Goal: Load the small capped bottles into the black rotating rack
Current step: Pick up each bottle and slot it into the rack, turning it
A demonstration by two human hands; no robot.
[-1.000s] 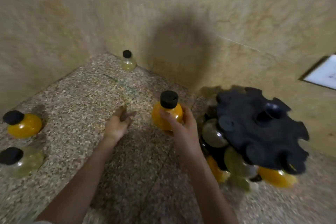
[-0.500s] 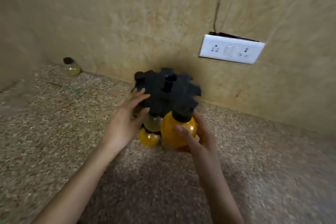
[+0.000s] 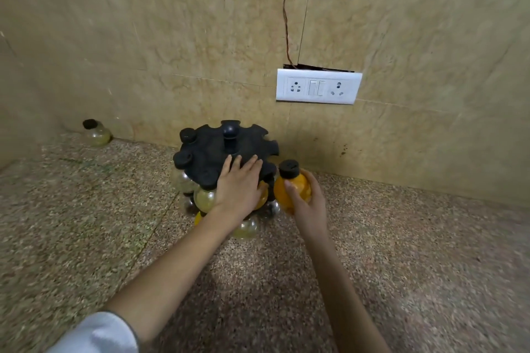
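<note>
The black rotating rack (image 3: 212,152) stands on the speckled counter against the wall, with several round capped bottles hanging in its slots, among them a pale one (image 3: 204,199). My left hand (image 3: 239,185) lies flat on the rack's front edge with straight fingers. My right hand (image 3: 308,200) grips an orange bottle with a black cap (image 3: 291,185), upright, just right of the rack's rim. One more pale bottle (image 3: 97,133) stands alone in the far left corner.
A white socket and switch plate (image 3: 318,86) sits on the tiled wall behind the rack, with a thin wire (image 3: 286,8) running up from it. The speckled counter (image 3: 401,252) stretches to the right and toward me.
My left hand has moved from the rack's left side onto its top front edge. The orange bottle in my right hand has shifted from the rack's front to its right side. The view has steadied.
</note>
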